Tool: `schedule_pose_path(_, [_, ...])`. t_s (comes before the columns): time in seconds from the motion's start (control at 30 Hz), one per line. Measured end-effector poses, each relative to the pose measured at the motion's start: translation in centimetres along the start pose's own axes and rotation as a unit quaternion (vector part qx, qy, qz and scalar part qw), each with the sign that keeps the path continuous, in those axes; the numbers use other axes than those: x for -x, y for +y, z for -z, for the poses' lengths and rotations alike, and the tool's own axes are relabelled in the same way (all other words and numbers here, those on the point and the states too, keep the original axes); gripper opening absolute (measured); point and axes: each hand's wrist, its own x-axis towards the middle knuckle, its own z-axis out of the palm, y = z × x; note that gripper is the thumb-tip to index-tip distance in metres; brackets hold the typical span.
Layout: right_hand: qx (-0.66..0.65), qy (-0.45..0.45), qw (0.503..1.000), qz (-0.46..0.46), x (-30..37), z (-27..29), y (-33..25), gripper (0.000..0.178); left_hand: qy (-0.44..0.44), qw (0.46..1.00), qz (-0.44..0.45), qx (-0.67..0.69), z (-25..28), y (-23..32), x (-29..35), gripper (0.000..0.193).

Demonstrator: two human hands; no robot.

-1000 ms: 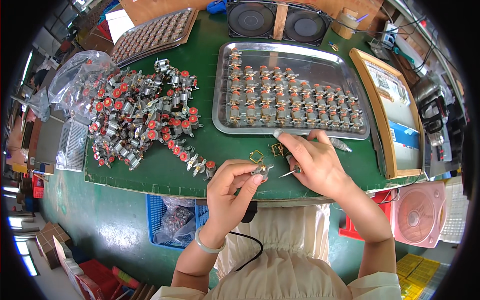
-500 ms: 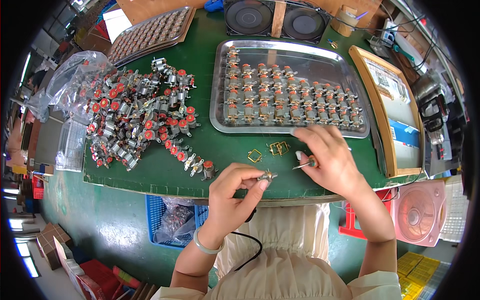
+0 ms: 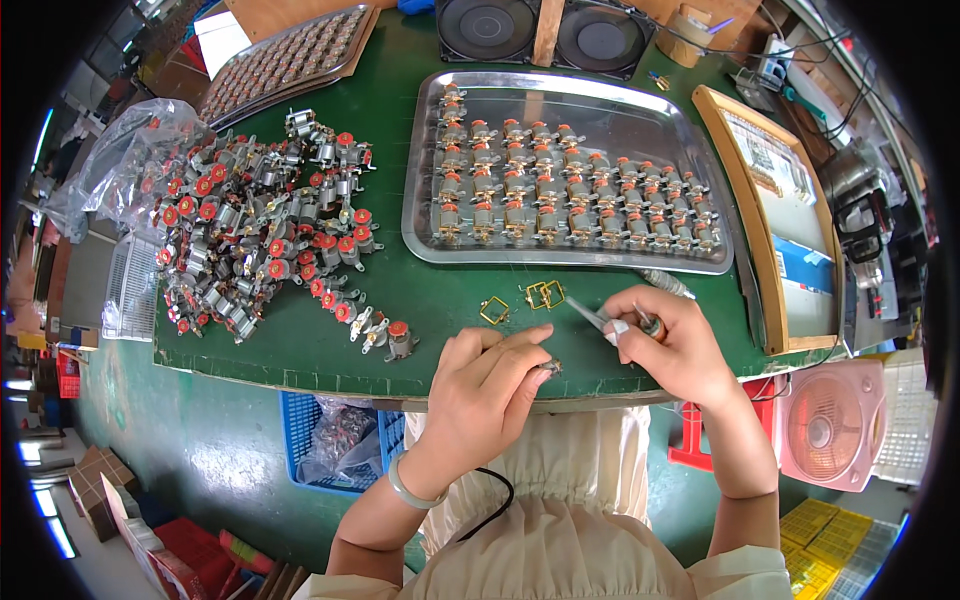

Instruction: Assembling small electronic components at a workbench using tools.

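Note:
My left hand (image 3: 490,400) is closed, fingertips pinching a small metal motor-like part (image 3: 553,367) mostly hidden by the fingers. To its right, my right hand (image 3: 675,345) is closed on pointed silvery tweezers (image 3: 588,313), tips toward the upper left. A small tool with an orange-tinted handle (image 3: 652,327) is also tucked in that hand. Just beyond the hands lie square gold-coloured wire clips (image 3: 545,294) and a single one (image 3: 494,311) beside them. Left of my left hand, a red-capped motor-like part (image 3: 400,340) stands on the green table (image 3: 300,368).
A heap of red-capped metal parts (image 3: 270,230) covers the left of the table. Behind the hands lies a metal tray (image 3: 620,110) with rows of similar parts. A wooden frame (image 3: 775,250) borders the right, near a grey ribbed object (image 3: 667,283). A blue basket (image 3: 300,440) sits below.
My left hand has turned over the part, covering more of it. My right hand has drawn nearer the table edge, and tweezers now point out of it. The view has shifted slightly.

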Motion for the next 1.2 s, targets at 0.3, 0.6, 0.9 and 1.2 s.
schedule_pose_path(0.3, [-0.154,-0.054,0.974,-0.154,-2.1,0.2,-0.6,0.019,-0.032,0.998,0.002,-0.055,-0.2,0.2,0.0,0.008])
schedule_pose_path(0.6, [-0.11,-0.061,0.979,-0.162,-2.5,0.1,-0.9,0.019,-0.037,0.997,0.003,-0.064,-0.4,0.1,-0.1,0.008])
schedule_pose_path(0.9, [-0.107,-0.058,0.979,-0.166,-2.4,0.1,-1.0,0.02,-0.033,0.997,0.009,-0.072,-0.4,0.3,-0.1,0.008])
schedule_pose_path(1.2, [-0.105,-0.064,0.978,-0.171,-2.4,0.1,-1.1,0.021,-0.036,0.996,0.018,-0.078,-0.3,0.4,-0.1,0.008])
